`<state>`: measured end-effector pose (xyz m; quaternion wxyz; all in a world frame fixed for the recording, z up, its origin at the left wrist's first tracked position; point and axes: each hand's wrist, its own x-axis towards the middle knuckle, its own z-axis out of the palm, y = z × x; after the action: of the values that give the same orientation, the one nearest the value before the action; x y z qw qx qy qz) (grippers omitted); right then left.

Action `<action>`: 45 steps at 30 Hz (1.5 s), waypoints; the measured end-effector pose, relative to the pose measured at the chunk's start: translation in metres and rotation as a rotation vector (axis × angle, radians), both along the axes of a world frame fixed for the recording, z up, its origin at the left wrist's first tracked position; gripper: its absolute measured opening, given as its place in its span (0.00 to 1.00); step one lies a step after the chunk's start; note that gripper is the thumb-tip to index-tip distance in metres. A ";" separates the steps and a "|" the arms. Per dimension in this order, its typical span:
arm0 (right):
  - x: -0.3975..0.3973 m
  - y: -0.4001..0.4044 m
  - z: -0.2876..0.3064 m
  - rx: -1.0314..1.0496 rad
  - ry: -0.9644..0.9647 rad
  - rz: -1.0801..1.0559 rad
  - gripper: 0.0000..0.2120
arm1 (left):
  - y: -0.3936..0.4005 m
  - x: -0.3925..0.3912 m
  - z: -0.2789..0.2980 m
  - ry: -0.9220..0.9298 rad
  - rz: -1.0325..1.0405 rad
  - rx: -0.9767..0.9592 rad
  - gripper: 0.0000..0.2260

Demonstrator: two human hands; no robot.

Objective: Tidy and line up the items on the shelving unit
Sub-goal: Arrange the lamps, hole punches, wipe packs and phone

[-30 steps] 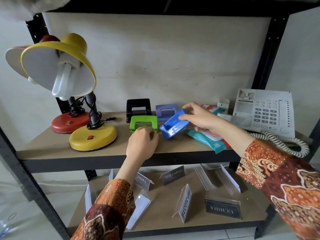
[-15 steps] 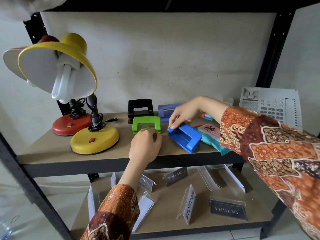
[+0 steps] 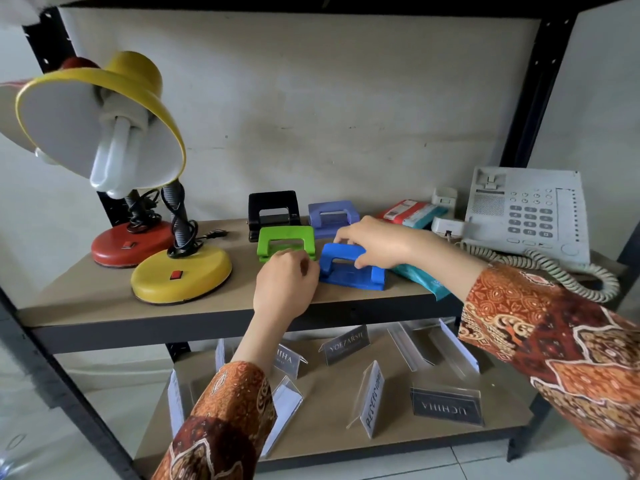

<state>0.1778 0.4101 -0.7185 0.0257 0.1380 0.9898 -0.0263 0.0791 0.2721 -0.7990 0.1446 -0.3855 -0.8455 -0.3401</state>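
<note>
Several hole punches sit mid-shelf: a black one and a lilac one at the back, a green one and a blue one in front. My right hand grips the blue punch by its handle; the punch rests flat on the shelf beside the green one. My left hand is loosely curled with its fingertips against the green punch's front edge and the blue punch's left end.
A yellow desk lamp and a red desk lamp stand at the left. Red and teal packets, a small white box and a white telephone with coiled cord fill the right. Acrylic name signs lie scattered on the lower shelf.
The blue punch went from tilted in the air to flat on the shelf, then was turned square beside the green one. My left hand stayed by the green punch.
</note>
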 end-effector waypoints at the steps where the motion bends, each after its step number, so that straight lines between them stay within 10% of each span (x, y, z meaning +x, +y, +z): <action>1: 0.000 0.000 -0.001 -0.020 0.016 0.008 0.21 | 0.000 0.000 0.001 -0.002 -0.001 -0.002 0.11; 16: 0.009 0.008 -0.014 -0.189 0.218 0.054 0.20 | -0.001 -0.002 -0.002 0.004 -0.015 0.039 0.09; 26: 0.086 0.040 -0.031 -0.036 0.131 -0.366 0.30 | 0.000 -0.001 -0.007 0.121 -0.186 0.300 0.12; 35: 0.110 0.057 -0.053 -0.223 0.405 -0.309 0.19 | 0.042 0.083 -0.008 0.352 -0.434 0.214 0.06; 45: 0.131 0.113 -0.036 -0.420 0.213 -0.058 0.21 | 0.086 0.118 -0.026 0.409 -0.349 0.054 0.05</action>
<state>0.3090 0.5226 -0.7546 -0.0513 0.1542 0.9553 -0.2468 0.1973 0.3578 -0.8247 0.2620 -0.5822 -0.7099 -0.2974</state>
